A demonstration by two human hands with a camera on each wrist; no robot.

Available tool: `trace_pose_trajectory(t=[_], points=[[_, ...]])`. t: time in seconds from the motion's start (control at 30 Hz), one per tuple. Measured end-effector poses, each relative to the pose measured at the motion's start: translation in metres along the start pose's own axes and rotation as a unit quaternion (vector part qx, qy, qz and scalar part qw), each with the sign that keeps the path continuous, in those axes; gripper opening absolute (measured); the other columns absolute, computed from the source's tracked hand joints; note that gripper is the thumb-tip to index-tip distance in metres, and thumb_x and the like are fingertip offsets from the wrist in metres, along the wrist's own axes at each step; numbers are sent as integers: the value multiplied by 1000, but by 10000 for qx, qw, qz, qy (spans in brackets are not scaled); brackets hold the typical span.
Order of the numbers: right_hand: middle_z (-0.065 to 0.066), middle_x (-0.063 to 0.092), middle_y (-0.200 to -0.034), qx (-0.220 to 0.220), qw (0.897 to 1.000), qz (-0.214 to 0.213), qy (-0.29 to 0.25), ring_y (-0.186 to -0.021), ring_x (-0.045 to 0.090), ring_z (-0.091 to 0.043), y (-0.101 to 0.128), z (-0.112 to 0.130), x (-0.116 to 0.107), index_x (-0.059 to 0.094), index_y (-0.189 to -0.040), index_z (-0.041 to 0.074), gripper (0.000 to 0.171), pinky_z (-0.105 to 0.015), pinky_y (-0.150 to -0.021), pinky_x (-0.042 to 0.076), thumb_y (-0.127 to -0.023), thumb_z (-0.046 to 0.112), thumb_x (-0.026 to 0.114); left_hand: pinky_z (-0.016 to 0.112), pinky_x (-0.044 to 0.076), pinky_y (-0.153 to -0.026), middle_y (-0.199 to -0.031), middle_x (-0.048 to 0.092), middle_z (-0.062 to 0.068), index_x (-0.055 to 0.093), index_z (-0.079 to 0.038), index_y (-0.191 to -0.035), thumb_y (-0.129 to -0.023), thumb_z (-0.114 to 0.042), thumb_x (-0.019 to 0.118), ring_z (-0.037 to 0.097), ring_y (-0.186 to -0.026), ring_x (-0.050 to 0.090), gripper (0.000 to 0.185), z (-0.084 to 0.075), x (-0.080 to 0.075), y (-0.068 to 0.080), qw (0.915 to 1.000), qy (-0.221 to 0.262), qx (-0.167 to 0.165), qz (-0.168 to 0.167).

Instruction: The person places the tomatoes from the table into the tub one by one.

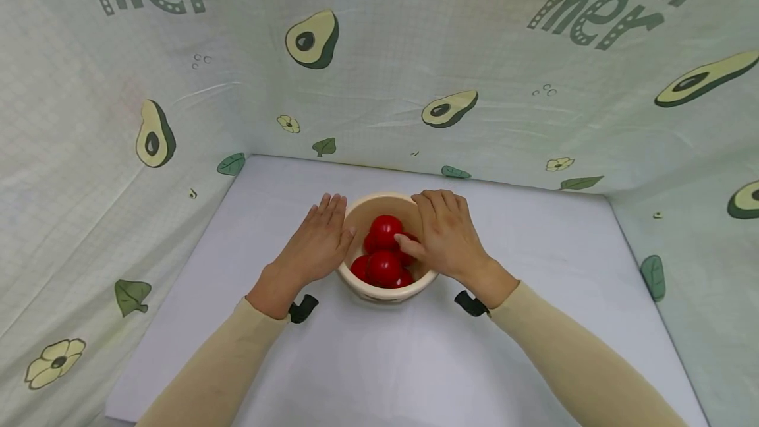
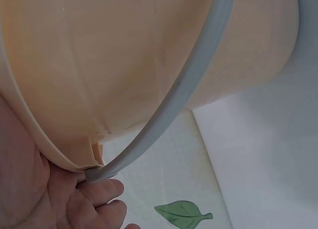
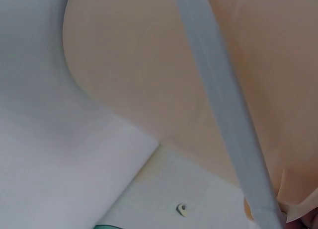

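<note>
A beige plastic bucket (image 1: 388,294) stands in the middle, with several shiny red balls (image 1: 384,267) inside. My left hand (image 1: 314,242) holds its rim on the left, thumb at the edge and the other fingers along the outside. The left wrist view shows those fingers by the end of the grey bucket handle (image 2: 164,100), which hangs down along the outer wall. Over the right side of the rim, my right hand (image 1: 447,232) grips the bucket, its thumb reaching inside above the balls. Only a bit of that hand appears in the right wrist view's lower corner.
A white table (image 1: 379,361) lies under the bucket. Behind it and along both sides hangs a pale cloth (image 1: 367,78) printed with avocados, leaves and lettering. Black wrist straps (image 1: 471,303) show under the forearms.
</note>
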State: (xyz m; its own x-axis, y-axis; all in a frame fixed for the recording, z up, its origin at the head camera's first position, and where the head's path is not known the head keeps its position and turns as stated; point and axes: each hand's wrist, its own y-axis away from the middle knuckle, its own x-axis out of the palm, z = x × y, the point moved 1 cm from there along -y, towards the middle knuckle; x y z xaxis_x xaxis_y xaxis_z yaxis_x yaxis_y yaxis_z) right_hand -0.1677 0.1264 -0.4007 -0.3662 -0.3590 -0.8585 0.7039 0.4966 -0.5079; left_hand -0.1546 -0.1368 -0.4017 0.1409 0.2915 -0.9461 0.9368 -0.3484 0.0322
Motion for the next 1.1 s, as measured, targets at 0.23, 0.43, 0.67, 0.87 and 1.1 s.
trace_pose_trajectory(t=[0.23, 0.43, 0.67, 0.87, 1.1], points=[[-25, 59, -141, 364, 9989, 256, -165, -133, 52, -44, 9, -2, -3, 55, -144, -7, 73, -63, -111, 40, -96, 48, 63, 55, 14, -132, -173, 21, 24, 19, 6, -165, -113, -38, 36, 40, -164, 11, 70, 1, 1, 0, 10000, -31, 12, 38], [-25, 45, -161, 1039, 9893, 999, -218, -151, 39, -44, 16, -3, -6, 42, -156, -8, 83, -68, -124, 25, -101, 52, 57, 55, 13, -132, -173, 22, 24, 20, 5, -166, -113, -39, 37, 40, -164, 12, 70, 1, 0, 1, 10000, -72, 18, 27], [-25, 41, -164, 1396, 9839, 1089, -230, -155, 34, -43, 20, -4, -5, 38, -159, -7, 86, -71, -124, 22, -103, 56, 54, 57, 12, -132, -173, 23, 23, 20, 4, -166, -113, -39, 36, 40, -164, 13, 70, 1, 1, 1, 9999, -133, 6, -29], [-25, 41, -163, 1629, 9823, 872, -314, -154, 32, -45, 27, -7, -5, 37, -161, -2, 89, -74, -122, 20, -100, 60, 57, 67, 7, -129, -174, 21, 20, 21, -4, -168, -112, -50, 32, 40, -164, 9, 73, 6, 2, 2, 9998, -146, -40, -111], [-28, 36, -166, 1951, 9767, 878, -158, -154, 28, -52, 52, -27, -7, 35, -162, -1, 91, -79, -120, 16, -101, 61, 60, 74, -2, -125, -176, 15, 17, 21, -16, -170, -111, -60, 27, 42, -164, 2, 74, 30, 8, 12, 9988, 74, -396, -294]])
